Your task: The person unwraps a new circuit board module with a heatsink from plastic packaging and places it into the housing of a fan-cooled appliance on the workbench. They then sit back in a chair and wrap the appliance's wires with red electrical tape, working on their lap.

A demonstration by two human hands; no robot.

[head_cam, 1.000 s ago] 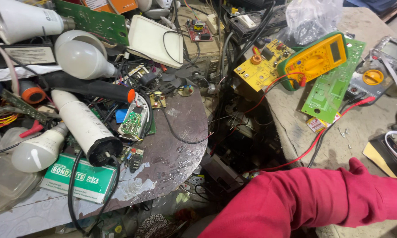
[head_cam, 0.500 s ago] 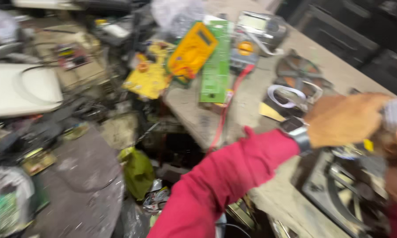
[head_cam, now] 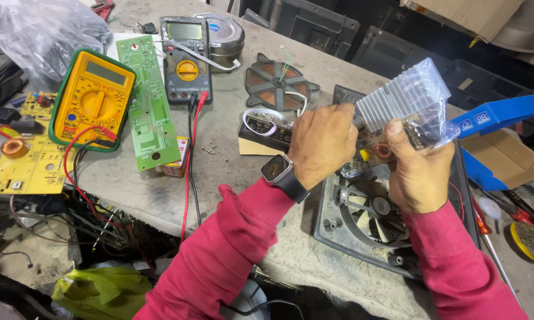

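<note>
Fingers of both hands are closed on one thing: a circuit board with a finned metal heat sink [head_cam: 404, 95], held up above the table [head_cam: 231, 154]. The left hand [head_cam: 321, 144] wraps its fingers over the board's near side, and a dark watch [head_cam: 277, 169] sits on that wrist. The right hand [head_cam: 418, 172] grips from below, thumb pressed against a clear plastic bag [head_cam: 431, 125] that half covers the board.

Below the hands lies an opened black housing with a fan [head_cam: 370, 207] in it, and behind them a flat copper coil [head_cam: 277, 83]. As far as can be judged, the board is already out of the housing and partly in its bag; the housing remains open. Further left lie a yellow meter [head_cam: 92, 98], a grey meter [head_cam: 185, 59], a long green board [head_cam: 145, 101] and loose screws [head_cam: 212, 148].
</note>
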